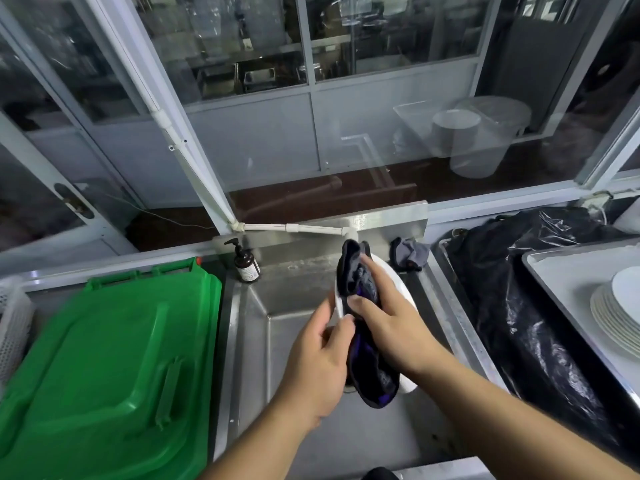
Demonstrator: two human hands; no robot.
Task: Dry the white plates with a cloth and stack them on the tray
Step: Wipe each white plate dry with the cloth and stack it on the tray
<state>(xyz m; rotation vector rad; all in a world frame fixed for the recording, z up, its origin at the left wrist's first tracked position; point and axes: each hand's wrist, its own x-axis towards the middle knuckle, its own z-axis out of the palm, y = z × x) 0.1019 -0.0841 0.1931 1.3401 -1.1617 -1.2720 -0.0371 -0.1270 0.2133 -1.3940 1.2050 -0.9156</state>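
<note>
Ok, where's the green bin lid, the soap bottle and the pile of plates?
green bin lid (pixel 114 344): head view, on its flat top.
soap bottle (pixel 246 266): head view, on its brown body.
pile of plates (pixel 614 313): head view, on the stacked rims.

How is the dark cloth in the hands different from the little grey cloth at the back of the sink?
The dark cloth is black with purple and is pressed on a white plate by the right hand; the grey cloth lies untouched on the sink ledge. The dark cloth hangs long, while the grey cloth sits crumpled in a small heap. Both are soft rags.
</note>
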